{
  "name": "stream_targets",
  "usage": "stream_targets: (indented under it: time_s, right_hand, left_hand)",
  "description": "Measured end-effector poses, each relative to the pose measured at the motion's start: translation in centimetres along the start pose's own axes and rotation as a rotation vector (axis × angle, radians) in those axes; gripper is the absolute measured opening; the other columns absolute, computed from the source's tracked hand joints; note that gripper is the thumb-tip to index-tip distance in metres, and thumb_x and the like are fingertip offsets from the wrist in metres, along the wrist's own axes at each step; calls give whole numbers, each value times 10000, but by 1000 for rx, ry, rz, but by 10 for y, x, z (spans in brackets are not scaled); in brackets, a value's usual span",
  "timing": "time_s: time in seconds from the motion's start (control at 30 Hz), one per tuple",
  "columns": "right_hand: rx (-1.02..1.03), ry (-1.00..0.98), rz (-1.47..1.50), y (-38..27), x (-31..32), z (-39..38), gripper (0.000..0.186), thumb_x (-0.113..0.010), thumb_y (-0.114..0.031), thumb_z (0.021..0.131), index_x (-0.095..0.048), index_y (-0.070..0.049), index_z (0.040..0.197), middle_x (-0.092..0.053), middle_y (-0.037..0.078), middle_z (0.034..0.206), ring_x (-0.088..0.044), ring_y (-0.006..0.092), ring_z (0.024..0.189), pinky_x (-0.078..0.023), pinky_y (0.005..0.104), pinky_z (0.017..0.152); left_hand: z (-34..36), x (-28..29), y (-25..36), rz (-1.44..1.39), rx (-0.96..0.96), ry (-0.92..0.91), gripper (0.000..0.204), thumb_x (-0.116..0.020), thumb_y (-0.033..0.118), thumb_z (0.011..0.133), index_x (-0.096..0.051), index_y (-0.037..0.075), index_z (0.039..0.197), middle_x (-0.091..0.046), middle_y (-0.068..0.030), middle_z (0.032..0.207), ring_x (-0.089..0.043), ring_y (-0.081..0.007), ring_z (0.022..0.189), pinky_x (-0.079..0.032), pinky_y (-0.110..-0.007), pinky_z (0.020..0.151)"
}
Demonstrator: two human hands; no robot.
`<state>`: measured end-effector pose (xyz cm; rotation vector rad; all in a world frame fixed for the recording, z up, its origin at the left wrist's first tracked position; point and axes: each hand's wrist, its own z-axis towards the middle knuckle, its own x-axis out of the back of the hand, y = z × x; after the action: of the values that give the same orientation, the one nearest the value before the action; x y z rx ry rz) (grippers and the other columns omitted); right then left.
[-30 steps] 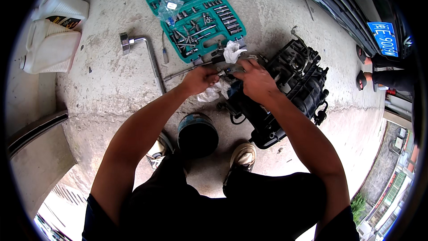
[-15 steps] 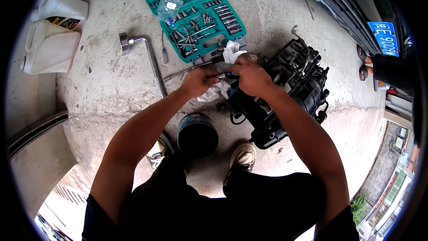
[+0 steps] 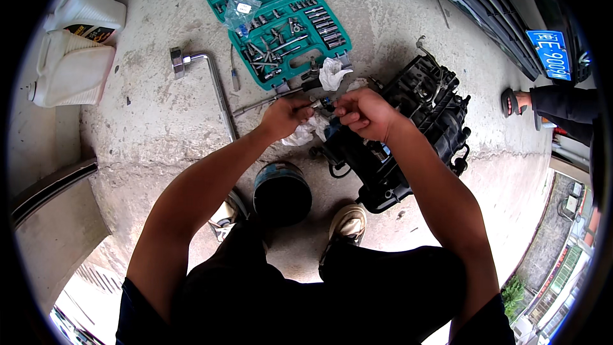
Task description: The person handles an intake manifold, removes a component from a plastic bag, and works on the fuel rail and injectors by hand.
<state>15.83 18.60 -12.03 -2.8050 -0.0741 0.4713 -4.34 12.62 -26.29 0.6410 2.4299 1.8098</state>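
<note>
My left hand (image 3: 285,118) is closed, pinching a small silvery part (image 3: 319,103) with a blue spot at its far end; its exact kind is too small to tell. My right hand (image 3: 366,115) hovers just right of that part, fingers curled and thumb side toward it. Whatever its fingertips hold, if anything, I cannot make out. Crumpled white tissue (image 3: 299,135) lies under and beside my left hand. Another white wad (image 3: 333,75) sits beyond both hands. The black engine assembly (image 3: 415,134) stands on the ground to the right, partly behind my right wrist and forearm.
A green socket set case (image 3: 297,62) lies spread out beyond my hands, a clear plastic bag (image 3: 243,13) on it. Left of it are a bent metal wrench (image 3: 217,83) and a screwdriver (image 3: 235,80). A dark bucket (image 3: 282,195) stands between my feet. Another person's foot (image 3: 514,102) is at right.
My right hand has drawn back to the right, off the small part, and its fingers have curled. My left hand stays almost where it was. The other person's feet have shifted.
</note>
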Motion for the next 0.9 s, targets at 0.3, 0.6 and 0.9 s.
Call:
stream_targets:
  time_s: [0.3, 0.6, 0.9]
  right_hand:
    - [129, -186, 370, 9, 4, -9, 199, -368, -164, 974, -409, -46, 819, -456, 35, 767, -345, 56, 512, -223, 177, 357]
    - [147, -291, 534, 25, 4, -1, 236, -407, -261, 977, -435, -67, 844, -405, -19, 690, -342, 58, 489, -225, 180, 361]
    - [215, -266, 326, 14, 1, -9, 170, -472, -229, 946, -491, -72, 1008, -388, -20, 648, -328, 66, 458, -214, 195, 359]
  left_hand:
    - [1, 4, 22, -198, 56, -113, 223, -567, 142, 956, -652, -55, 1013, -647, -46, 801, -562, -84, 680, -493, -245, 651]
    - [1, 1, 9, -218, 15, -97, 229, -580, 136, 950, -643, -66, 1036, -652, -44, 815, -563, -77, 680, -499, -242, 648]
    - [2, -4, -2, -249, -47, -68, 208, -643, 208, 902, -684, 35, 1009, -664, -46, 724, -610, -91, 655, -483, -275, 627]
